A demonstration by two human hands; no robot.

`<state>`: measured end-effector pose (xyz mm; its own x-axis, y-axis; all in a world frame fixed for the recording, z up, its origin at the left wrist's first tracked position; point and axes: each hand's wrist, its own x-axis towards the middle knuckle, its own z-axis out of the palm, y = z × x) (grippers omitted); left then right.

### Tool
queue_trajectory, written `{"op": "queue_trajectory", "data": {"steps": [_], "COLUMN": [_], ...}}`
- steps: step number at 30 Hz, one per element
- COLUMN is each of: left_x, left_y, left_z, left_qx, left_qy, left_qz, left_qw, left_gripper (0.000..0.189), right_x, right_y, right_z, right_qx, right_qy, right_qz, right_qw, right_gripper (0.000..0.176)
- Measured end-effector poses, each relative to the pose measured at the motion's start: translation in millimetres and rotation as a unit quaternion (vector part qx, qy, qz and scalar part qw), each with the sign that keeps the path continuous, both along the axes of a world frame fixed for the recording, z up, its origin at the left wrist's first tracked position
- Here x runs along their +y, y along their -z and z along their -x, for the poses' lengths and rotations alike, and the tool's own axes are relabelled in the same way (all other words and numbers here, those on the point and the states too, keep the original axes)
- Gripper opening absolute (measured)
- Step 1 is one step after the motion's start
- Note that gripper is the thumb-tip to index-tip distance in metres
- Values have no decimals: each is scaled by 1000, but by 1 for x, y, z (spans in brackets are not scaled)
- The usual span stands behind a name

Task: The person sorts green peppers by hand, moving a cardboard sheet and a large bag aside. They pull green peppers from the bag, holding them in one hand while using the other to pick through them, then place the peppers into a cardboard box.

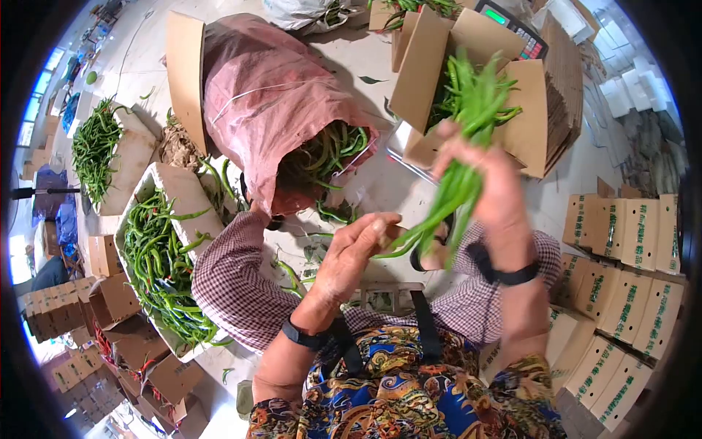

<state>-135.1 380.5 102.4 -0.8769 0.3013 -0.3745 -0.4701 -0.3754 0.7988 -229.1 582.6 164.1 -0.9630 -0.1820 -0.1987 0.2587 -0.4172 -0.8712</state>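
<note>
My right hand point(479, 172) is wrapped round a bunch of long green chili peppers point(457, 197), held up in front of the open carton; the bunch is smeared by motion. Some pepper ends hang down toward my left hand point(362, 245). The left fingers are curled and pressed together beside those ends, and whether they pinch one is not clear. Past my right hand, the open cardboard carton point(418, 69) has more green chili peppers point(446, 102) inside and rests on a scale platform point(398, 150).
A pink sack point(270, 95) lies with its mouth toward me, full of peppers point(322, 157). At left stand a white foam box point(194, 227) of peppers and another pepper pile point(95, 146). Flattened cardboard point(563, 95) and a scale display point(497, 16) are behind. Printed cartons point(621, 234) line the right.
</note>
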Motion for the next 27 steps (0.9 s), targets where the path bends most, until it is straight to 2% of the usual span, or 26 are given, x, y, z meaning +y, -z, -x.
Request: {"op": "queue_trajectory", "data": {"steps": [1,2,3,4,5,6,7,8,10,11,12,13,14,15,16,17,18,19,20,21,22,23,24,26,27], "left_x": [-6,-14,-17,-22,-27,-31,-33,-38,-54,-60,-67,-71,-72,-72,-74,-88,-101,-114,-123,-121,-124,-128,-128,-125,-120], "left_y": [7,15,28,42,54,64,71,82,112,128,144,158,169,180,192,211,212,215,219,275,266,257,257,263,267], "left_z": [-1,-2,-4,-5,-3,2,9,21,42,56,73,87,99,109,116,118,125,130,136,139,136,135,136,143,149], "left_qx": [-42,-84,-101,-105,-103,-100,-110,-112,-66,-70,-41,-10,-10,-29,-47,-45,-43,-68,-96,38,0,-23,-31,-29,-24], "left_qy": [-13,-27,-56,-65,-78,-88,-148,-152,-240,-240,-256,-268,-265,-325,-386,-340,-341,-296,-250,-382,-332,-304,-293,-283,-278], "left_qz": [-2,-4,-1,5,2,-2,15,17,40,44,94,144,147,140,132,164,164,166,169,370,333,321,319,337,349], "left_qw": [999,996,993,992,992,991,983,982,968,967,961,952,953,935,912,925,925,938,949,846,883,897,901,898,895], "left_gripper": [32,30,25,25,23,21,18,18,15,15,15,15,15,14,13,15,15,6,8,12,12,13,13,14,14], "right_x": [22,45,71,64,107,122,110,98,62,38,11,-13,-36,-56,-69,-76,-81,-84,-89,-95,-101,-104,-108,-116,-127], "right_y": [-5,-14,-17,-40,-25,-17,-24,-31,-33,-26,-13,6,36,69,105,132,156,177,199,221,240,259,270,293,363], "right_z": [20,43,71,82,113,122,117,106,73,54,36,25,17,12,8,10,18,30,43,56,73,91,106,130,149], "right_qx": [-12,-5,3,-41,-38,59,73,86,137,130,124,58,36,-19,-65,-94,-92,-93,-94,-96,-95,-92,-93,40,78], "right_qy": [-11,-2,-67,62,33,68,169,266,140,41,-56,-138,-213,-254,-250,-232,-232,-185,-136,-138,-93,-47,-47,-48,97], "right_qz": [21,-52,4,-53,-128,-202,-285,-364,-366,-331,-290,-223,-228,-167,-120,-116,-115,-167,-216,-214,-258,-303,-304,-545,-118], "right_qw": [1000,999,998,996,990,975,941,888,910,934,947,963,949,952,959,961,961,964,962,962,957,947,947,836,985], "right_gripper": [35,38,39,38,44,50,49,47,40,37,35,30,26,29,27,27,27,27,27,27,28,30,30,34,42]}}
